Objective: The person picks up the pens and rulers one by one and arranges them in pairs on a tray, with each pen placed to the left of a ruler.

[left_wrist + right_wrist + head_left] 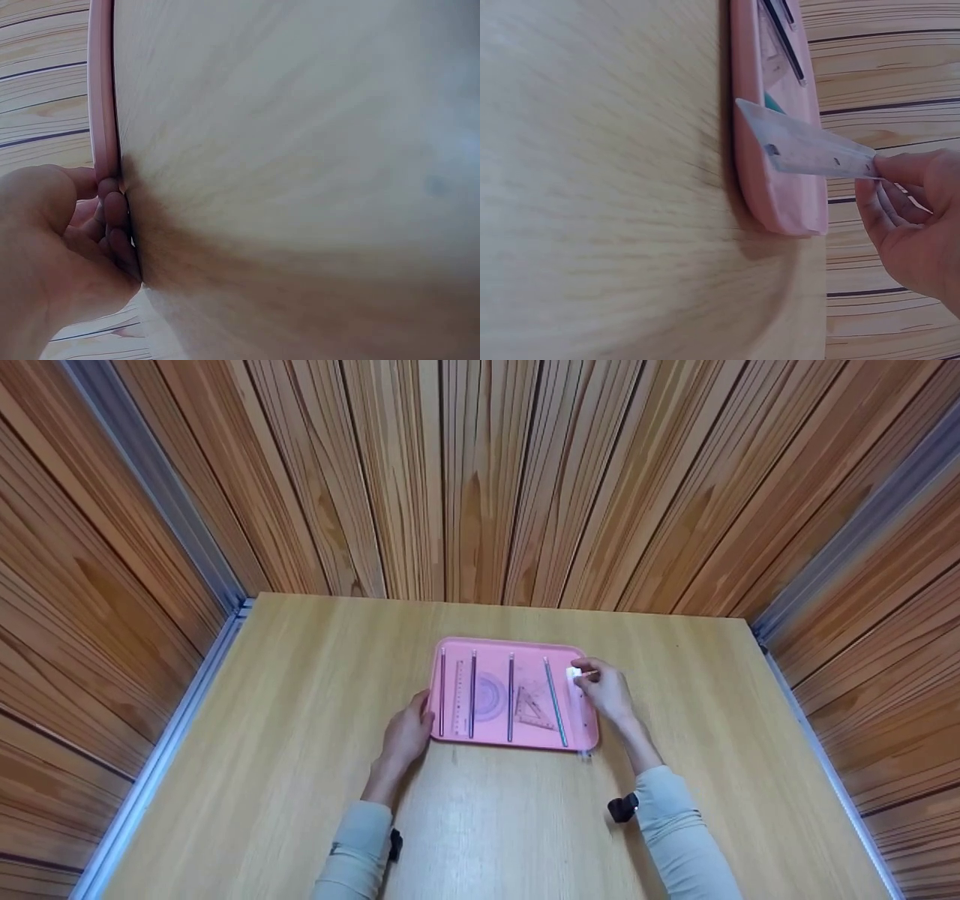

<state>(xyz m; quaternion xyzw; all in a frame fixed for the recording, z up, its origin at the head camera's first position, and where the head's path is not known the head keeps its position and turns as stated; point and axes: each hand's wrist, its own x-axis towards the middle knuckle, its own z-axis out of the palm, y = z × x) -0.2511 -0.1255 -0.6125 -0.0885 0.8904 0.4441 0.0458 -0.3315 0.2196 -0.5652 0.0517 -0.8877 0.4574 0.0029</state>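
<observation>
A pink tray (495,742) lies on the wooden table with several pencils (511,697) set across it. Between the pencils are a clear ruler (460,697), a round protractor (489,697) and a triangular set square (534,711). My left hand (406,733) grips the tray's left edge, its thumb and fingers at the rim (103,97). At the tray's right side, my right hand (609,690) pinches one end of a clear plastic strip (802,142) with dark spots. The strip slants over the tray, and its near end reaches past the front rim. A green pencil (556,701) lies beside it.
The wooden table (300,735) extends around the tray. Wood-panelled walls (480,480) stand behind and at both sides, with grey metal framing (161,472) at the corners. A small black device (622,808) is fixed at the right sleeve.
</observation>
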